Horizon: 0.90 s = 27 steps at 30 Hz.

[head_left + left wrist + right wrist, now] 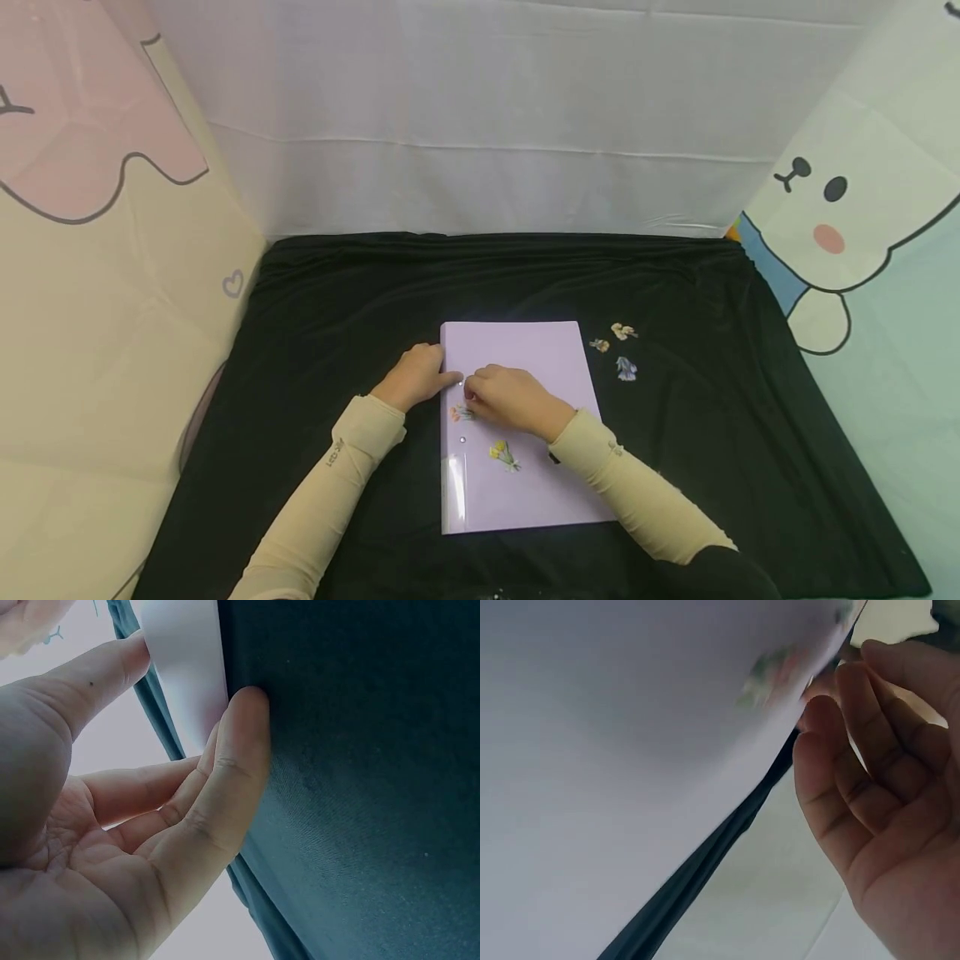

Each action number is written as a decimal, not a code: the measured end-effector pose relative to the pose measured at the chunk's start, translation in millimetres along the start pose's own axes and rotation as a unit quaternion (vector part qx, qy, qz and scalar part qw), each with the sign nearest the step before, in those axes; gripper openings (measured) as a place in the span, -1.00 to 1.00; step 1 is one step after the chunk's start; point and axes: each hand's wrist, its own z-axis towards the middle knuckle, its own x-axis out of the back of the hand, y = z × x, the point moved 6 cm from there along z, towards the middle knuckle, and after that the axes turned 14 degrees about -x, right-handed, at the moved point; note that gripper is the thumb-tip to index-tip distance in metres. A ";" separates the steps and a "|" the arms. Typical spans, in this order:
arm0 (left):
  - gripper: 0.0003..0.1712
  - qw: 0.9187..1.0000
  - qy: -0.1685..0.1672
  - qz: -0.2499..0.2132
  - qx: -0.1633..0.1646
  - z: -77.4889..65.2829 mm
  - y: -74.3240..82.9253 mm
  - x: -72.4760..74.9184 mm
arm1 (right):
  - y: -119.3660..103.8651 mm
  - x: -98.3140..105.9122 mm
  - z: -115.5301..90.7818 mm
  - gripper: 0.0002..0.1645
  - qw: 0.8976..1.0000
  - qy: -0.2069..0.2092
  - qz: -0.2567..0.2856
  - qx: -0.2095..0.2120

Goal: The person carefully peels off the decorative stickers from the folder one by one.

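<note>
A lilac ring binder point(536, 492) lies flat with its spine on the left. My left hand point(416, 375) grips the spine's upper part, thumb on the cover and fingers against the side, as the left wrist view shows. Over the cover, my right hand point(513, 400) has bent fingers, their tips close to a pink-orange flower sticker point(457, 412) near the spine. I cannot tell whether those fingertips pinch anything. Below that hand, a yellow flower sticker point(504, 455) is on the cover. A blurred red-and-green flower print point(769, 679) shows in the right wrist view.
Right of the binder, a cream flower cutout point(622, 332), a small orange-brown one point(599, 345) and a blue-violet one point(626, 369) lie on the black cloth point(337, 308). A white sheet point(480, 183) hangs behind, with printed cartoon curtains point(862, 233) at the sides.
</note>
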 end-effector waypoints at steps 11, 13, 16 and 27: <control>-0.60 1.000 -0.001 0.002 -0.003 0.7 0.1 -0.9 | -22.9 -11.2 2.8 -0.90 0.996 0.056 -0.059 0.035; -0.61 1.000 0.000 0.003 -0.001 0.3 -0.2 -0.5 | -24.3 -11.2 3.0 -0.89 0.996 0.054 -0.061 0.027; -0.63 1.000 -0.001 0.004 0.003 -0.2 -0.4 -0.1 | -25.7 -11.8 3.4 -0.89 0.997 0.040 -0.059 0.018; -0.64 1.000 -0.002 0.011 0.000 0.6 0.4 -1.9 | -25.7 -14.1 2.2 -0.96 0.998 0.018 -0.068 -0.002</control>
